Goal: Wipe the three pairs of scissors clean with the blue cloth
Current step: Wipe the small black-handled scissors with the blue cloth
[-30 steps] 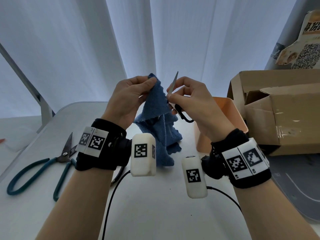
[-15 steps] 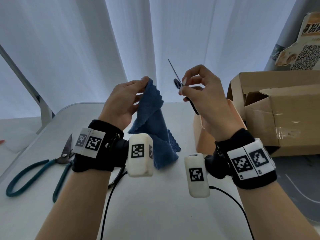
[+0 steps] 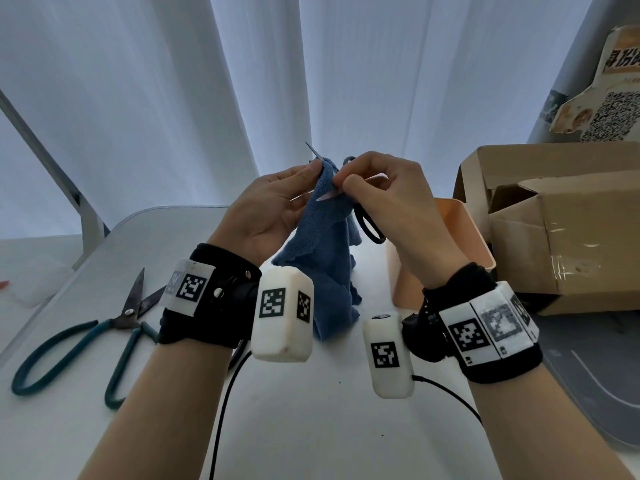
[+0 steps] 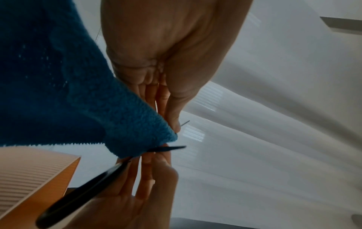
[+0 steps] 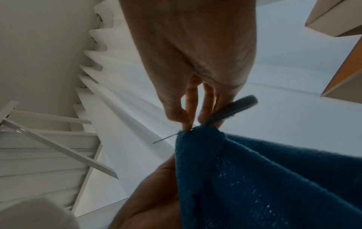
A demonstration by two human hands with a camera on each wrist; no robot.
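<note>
A small pair of black-handled scissors is held up over the table, pinched near the pivot by my right hand. My left hand pinches the top of the blue cloth around one blade, and a thin blade tip pokes out above it. The rest of the cloth hangs down to the table. In the left wrist view the cloth covers the blade, with the tip and black handle showing. A larger teal-handled pair of scissors lies open on the table at the left.
A peach plastic bin stands right of my hands, with an open cardboard box behind it. A grey mat lies at the right edge. White curtains hang behind the white table. Black cables trail from my wrists.
Half a second ago my hands were apart, with the scissors held free in the air. Now the right hand has brought them to the cloth and the left pinches cloth round a blade.
</note>
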